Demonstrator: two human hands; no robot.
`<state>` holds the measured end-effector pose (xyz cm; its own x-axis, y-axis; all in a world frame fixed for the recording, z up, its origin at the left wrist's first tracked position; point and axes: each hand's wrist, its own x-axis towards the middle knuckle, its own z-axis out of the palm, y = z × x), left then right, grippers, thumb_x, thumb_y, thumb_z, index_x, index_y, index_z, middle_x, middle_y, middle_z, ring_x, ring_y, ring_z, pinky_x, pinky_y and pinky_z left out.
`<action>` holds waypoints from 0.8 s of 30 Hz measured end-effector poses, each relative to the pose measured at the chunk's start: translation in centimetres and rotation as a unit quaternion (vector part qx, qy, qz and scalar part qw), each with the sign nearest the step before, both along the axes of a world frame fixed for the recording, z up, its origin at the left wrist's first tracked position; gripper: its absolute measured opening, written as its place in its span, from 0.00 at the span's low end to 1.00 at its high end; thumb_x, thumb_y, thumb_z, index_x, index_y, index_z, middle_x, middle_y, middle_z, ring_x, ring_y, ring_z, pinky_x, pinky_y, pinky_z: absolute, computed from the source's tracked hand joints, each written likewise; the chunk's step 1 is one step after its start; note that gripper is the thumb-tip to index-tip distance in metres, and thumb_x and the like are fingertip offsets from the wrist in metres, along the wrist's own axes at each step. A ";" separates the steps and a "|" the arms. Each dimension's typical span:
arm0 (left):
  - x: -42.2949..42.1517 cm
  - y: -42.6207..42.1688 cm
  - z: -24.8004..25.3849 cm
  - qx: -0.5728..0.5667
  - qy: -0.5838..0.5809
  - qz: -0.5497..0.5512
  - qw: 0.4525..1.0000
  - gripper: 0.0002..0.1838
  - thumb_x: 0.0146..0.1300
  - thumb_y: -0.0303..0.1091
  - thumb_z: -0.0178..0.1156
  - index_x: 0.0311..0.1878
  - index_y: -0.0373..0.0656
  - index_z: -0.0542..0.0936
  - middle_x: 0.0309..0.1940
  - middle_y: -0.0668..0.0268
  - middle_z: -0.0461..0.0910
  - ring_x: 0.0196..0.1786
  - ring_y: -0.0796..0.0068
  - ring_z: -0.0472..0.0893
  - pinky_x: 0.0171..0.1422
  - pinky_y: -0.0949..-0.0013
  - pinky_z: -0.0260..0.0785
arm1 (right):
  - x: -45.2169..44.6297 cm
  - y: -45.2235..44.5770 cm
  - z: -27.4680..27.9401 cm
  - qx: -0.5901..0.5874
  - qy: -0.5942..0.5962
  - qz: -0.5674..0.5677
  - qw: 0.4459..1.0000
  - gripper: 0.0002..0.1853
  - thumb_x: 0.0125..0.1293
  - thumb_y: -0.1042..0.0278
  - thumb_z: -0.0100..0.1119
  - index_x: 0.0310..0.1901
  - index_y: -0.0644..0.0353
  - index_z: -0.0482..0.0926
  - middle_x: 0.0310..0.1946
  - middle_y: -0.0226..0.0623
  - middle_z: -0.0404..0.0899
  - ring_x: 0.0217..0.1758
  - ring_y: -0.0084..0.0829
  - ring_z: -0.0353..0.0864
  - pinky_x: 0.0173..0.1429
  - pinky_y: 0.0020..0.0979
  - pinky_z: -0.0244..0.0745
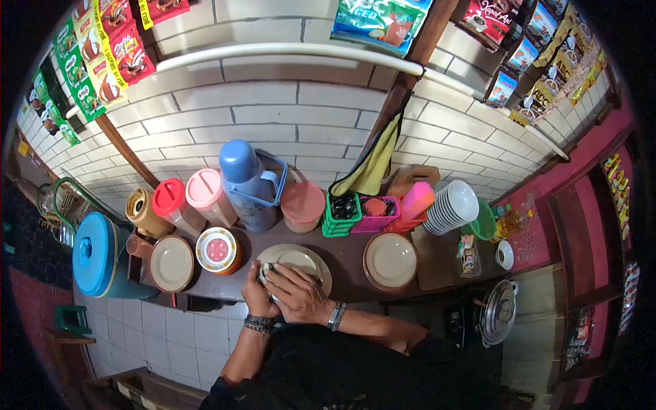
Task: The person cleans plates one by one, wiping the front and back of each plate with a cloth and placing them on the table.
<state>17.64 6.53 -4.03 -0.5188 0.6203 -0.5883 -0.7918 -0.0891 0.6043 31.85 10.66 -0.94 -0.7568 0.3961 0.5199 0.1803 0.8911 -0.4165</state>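
Observation:
Both my hands are together over a cream plate (314,263) at the table's front edge, partly covering it. My left hand (257,295), with dark bracelets at the wrist, curls upright at the plate's left side. Across the plate from the right lies my right hand (298,292), a metal watch on its wrist, fingers bent and close together. Small dark patches show by the fingertips; whatever is between the hands is mostly hidden. Left of the hands stands a round container with a patterned lid (218,250). Another cream plate (390,261) lies to the right.
A blue thermos (248,195), lidded canisters (179,203) and small baskets (342,215) line the wall. Stacked white bowls (452,207) stand right of them. A blue cooler (96,254) is far left, a lidded pot (499,312) lower right. Sachets (102,58) hang above.

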 end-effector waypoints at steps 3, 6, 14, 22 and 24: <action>-2.2 -0.5 -1.3 0.078 -0.055 -0.067 0.993 0.22 0.78 0.43 0.59 0.66 0.38 0.80 0.59 0.62 0.84 0.59 0.69 0.83 0.63 0.64 0.77 | 0.6 0.6 0.5 0.066 0.015 0.014 0.998 0.22 0.63 0.72 0.59 0.59 0.63 0.84 0.65 0.45 0.82 0.73 0.49 0.77 0.74 0.50 0.72; -3.7 -0.9 -2.7 0.072 0.020 -0.012 0.997 0.28 0.76 0.35 0.58 0.75 0.33 0.72 0.70 0.58 0.77 0.68 0.65 0.78 0.74 0.61 0.70 | 3.2 1.8 -2.0 0.002 0.099 0.010 0.995 0.22 0.59 0.76 0.61 0.56 0.64 0.85 0.62 0.49 0.83 0.69 0.52 0.80 0.74 0.52 0.74; -0.6 -1.3 0.2 0.059 0.087 -0.038 0.994 0.25 0.78 0.28 0.54 0.75 0.30 0.71 0.76 0.55 0.72 0.74 0.66 0.73 0.79 0.62 0.64 | 3.9 8.2 -0.8 -0.289 0.079 -0.231 0.926 0.22 0.72 0.66 0.63 0.65 0.65 0.80 0.57 0.56 0.85 0.62 0.45 0.86 0.66 0.40 0.78; -2.5 -0.2 1.4 0.092 0.142 0.027 0.985 0.24 0.80 0.30 0.54 0.75 0.32 0.71 0.73 0.56 0.74 0.71 0.64 0.77 0.77 0.59 0.70 | 2.6 1.1 -0.9 -0.120 0.148 -0.207 0.960 0.23 0.76 0.68 0.58 0.67 0.72 0.75 0.71 0.60 0.73 0.72 0.56 0.76 0.75 0.47 0.71; -2.2 -0.6 0.8 0.103 0.161 -0.005 0.982 0.24 0.80 0.30 0.54 0.75 0.33 0.71 0.74 0.56 0.74 0.71 0.64 0.77 0.77 0.58 0.70 | 2.7 3.4 -0.2 -0.149 0.153 -0.212 0.954 0.22 0.75 0.67 0.59 0.65 0.70 0.77 0.68 0.59 0.77 0.71 0.54 0.78 0.74 0.45 0.71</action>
